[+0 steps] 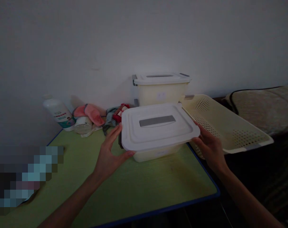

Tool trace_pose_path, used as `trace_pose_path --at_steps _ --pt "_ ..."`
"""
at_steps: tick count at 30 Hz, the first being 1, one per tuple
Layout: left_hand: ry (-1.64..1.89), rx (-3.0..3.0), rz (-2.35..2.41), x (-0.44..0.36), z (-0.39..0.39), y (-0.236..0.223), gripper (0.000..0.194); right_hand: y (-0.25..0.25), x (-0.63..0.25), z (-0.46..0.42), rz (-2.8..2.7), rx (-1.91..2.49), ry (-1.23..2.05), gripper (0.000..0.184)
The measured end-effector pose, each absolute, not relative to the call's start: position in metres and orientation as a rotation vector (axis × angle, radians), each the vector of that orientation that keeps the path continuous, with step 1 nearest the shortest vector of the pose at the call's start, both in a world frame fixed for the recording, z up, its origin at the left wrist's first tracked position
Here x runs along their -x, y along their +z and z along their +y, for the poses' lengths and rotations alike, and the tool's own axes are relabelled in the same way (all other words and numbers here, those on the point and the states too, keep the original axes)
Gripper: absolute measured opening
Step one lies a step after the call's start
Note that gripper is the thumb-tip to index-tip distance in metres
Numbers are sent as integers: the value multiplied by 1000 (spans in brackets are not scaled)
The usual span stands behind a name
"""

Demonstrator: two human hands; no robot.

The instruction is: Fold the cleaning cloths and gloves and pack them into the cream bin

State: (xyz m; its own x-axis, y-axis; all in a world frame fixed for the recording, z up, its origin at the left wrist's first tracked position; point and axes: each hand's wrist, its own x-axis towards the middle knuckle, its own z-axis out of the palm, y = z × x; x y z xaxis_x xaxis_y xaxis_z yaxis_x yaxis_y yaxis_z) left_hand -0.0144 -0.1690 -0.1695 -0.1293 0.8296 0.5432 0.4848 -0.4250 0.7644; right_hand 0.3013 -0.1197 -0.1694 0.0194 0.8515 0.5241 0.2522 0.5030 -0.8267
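Note:
A cream storage box (155,152) with a white lid and a grey handle strip sits in front of me on the green table. My left hand (110,150) grips its left end, thumb at the front edge and fingers along the side of the lid. At the right end, my right hand (210,147) holds the lid's corner between thumb and fingers. Behind it stands a similar lidded storage box (163,91) with grey latches. Whether the front box is fully resting on the table is hard to tell.
A cream perforated basket (229,139) sits at the right, beside a beige cushion (265,107). At the left back are a white bottle (59,112), pink cloth (94,114), a clear jar (83,125) and a red packet (120,113). The table (144,193) has a blue edge.

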Motion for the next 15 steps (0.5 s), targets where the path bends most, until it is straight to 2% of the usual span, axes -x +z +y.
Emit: trace_pose_path --at_steps 8,15 --pt "1523 -1816 1508 15 -169 -175 78 -174 -298 -120 -1509 993 682 51" --pt "1491 -1934 1481 12 -171 -185 75 -184 -304 -117 -1562 1033 540 49"
